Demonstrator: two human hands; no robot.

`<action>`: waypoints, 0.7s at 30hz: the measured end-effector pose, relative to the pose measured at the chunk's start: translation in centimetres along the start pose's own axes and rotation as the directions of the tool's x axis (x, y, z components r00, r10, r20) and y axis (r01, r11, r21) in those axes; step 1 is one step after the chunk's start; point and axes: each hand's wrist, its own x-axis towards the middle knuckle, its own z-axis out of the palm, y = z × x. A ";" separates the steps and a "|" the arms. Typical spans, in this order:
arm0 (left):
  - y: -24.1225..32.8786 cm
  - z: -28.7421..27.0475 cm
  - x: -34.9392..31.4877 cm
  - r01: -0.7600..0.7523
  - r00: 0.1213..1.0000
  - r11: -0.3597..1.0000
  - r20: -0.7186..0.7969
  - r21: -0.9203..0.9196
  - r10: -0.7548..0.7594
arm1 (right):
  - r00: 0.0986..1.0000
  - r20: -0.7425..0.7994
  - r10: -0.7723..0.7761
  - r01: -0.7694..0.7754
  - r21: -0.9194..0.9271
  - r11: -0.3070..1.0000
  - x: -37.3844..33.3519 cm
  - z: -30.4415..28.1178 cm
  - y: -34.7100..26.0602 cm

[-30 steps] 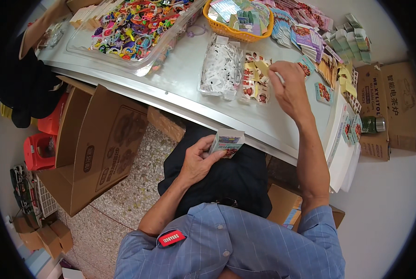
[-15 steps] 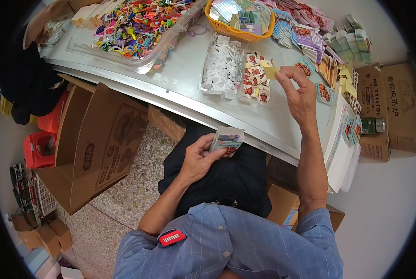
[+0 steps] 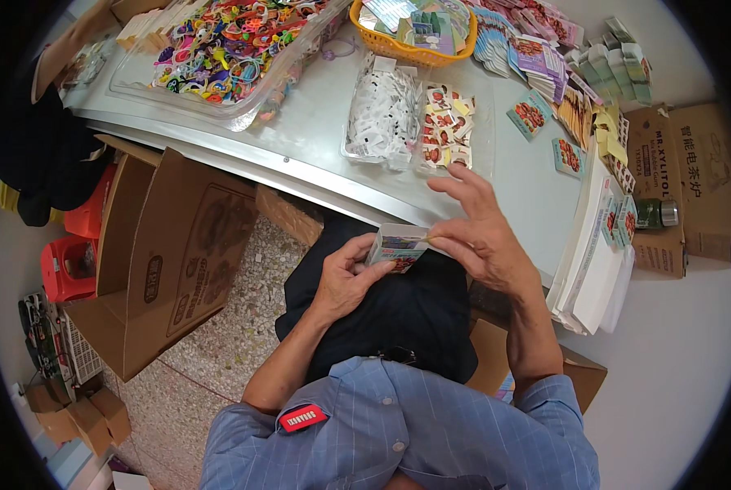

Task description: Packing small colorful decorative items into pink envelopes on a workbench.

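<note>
My left hand (image 3: pixel 345 280) is wrapped around a small, printed, light-green cardboard box (image 3: pixel 395 260), holding it over my lap with its open top toward the table. Inside its mouth a dark printed edge shows. At the box's right rim, my right hand (image 3: pixel 484 241) has thumb and forefinger brought together, its other fingers raised. What that pinch holds, if anything, is hidden. Beyond it on the table lie a clear tray of small picture cards (image 3: pixel 447 122) and a clear tub of small white packets (image 3: pixel 384 114).
A big clear bin of colourful plastic trinkets (image 3: pixel 226 53) stands at the far left, near a yellow basket (image 3: pixel 414 53) of cards. Printed boxes (image 3: pixel 530 114) and card stacks line the right. An open carton (image 3: pixel 181 253) is on the floor. Another person's arm (image 3: pixel 75 41) reaches in at top left.
My right hand has come down from beside the picture-card tray to the box's mouth. The small yellowish card it pinched is no longer visible. The left hand keeps its hold.
</note>
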 end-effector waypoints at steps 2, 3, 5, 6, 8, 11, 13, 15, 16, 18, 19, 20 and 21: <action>-0.4 -0.2 0.0 -0.010 1.000 0.998 0.012 0.060 0.010 | 1.000 0.016 0.012 -0.012 -0.010 1.000 -0.1 0.4 0.1; -0.5 -0.3 -0.1 -0.011 1.000 0.998 0.010 0.061 0.010 | 0.998 0.057 0.024 -0.022 -0.045 0.999 -0.2 0.6 0.2; -0.7 -0.4 -0.1 -0.027 0.999 0.992 0.024 0.124 0.025 | 0.995 0.098 0.037 -0.029 -0.079 0.996 -0.1 0.7 0.0; -0.8 -0.5 -0.2 -0.028 0.999 0.992 0.022 0.124 0.025 | 0.992 0.122 0.029 -0.017 -0.094 0.995 0.2 0.5 -0.3; -0.8 -0.6 -0.3 -0.060 0.998 0.993 0.018 0.106 0.058 | 0.989 0.146 0.020 -0.004 -0.109 0.994 0.5 0.5 -0.9; -0.7 -0.7 -0.3 -0.047 0.999 0.996 0.021 0.077 0.045 | 0.989 0.149 -0.020 0.043 -0.152 0.988 0.9 0.6 -1.2; -0.8 -0.6 -0.2 -0.051 0.999 0.996 0.014 0.076 0.050 | 0.997 -0.035 -0.073 0.068 -0.130 0.989 1.1 0.5 -1.0; -0.9 -0.6 -0.2 -0.055 0.998 0.995 0.012 0.079 0.054 | 0.986 -0.145 -0.081 0.061 -0.141 0.988 1.9 0.6 -0.1; -1.0 -0.7 -0.3 -0.052 0.999 0.993 0.013 0.102 0.051 | 0.964 -0.251 -0.089 0.053 -0.150 0.987 2.7 0.5 0.5; -1.2 -0.8 0.0 -0.048 0.999 0.991 0.026 0.122 0.045 | 0.956 -0.271 -0.110 0.060 -0.187 0.980 5.7 0.2 1.6; -1.3 -0.8 0.0 -0.046 0.999 0.992 0.028 0.120 0.043 | 0.966 -0.230 -0.122 0.077 -0.193 0.978 7.1 0.2 2.4; -1.3 -0.9 0.0 -0.043 0.999 0.992 0.027 0.117 0.040 | 0.973 -0.186 -0.133 0.096 -0.196 0.976 8.5 0.4 3.2; -1.3 -0.9 0.0 -0.046 0.999 0.992 0.027 0.120 0.043 | 0.973 -0.188 -0.136 0.099 -0.196 0.976 9.8 0.6 4.1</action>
